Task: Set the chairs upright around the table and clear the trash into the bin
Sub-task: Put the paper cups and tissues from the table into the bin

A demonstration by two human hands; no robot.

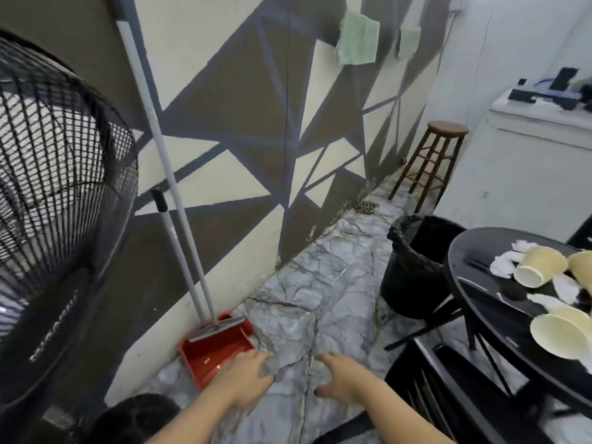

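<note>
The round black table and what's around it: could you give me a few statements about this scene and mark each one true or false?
1. Paper cups lie tipped over on the round black table. True.
2. The bin stands on the table. False: it stands on the floor beside the table, lined with a black bag.
3. The left hand grips the red dustpan. False: both it and the right hand hold nothing, fingers relaxed.
4. A wooden stool stands upright by the patterned wall. True.
5. A broom handle leans against the wall above the dustpan. True.
</note>
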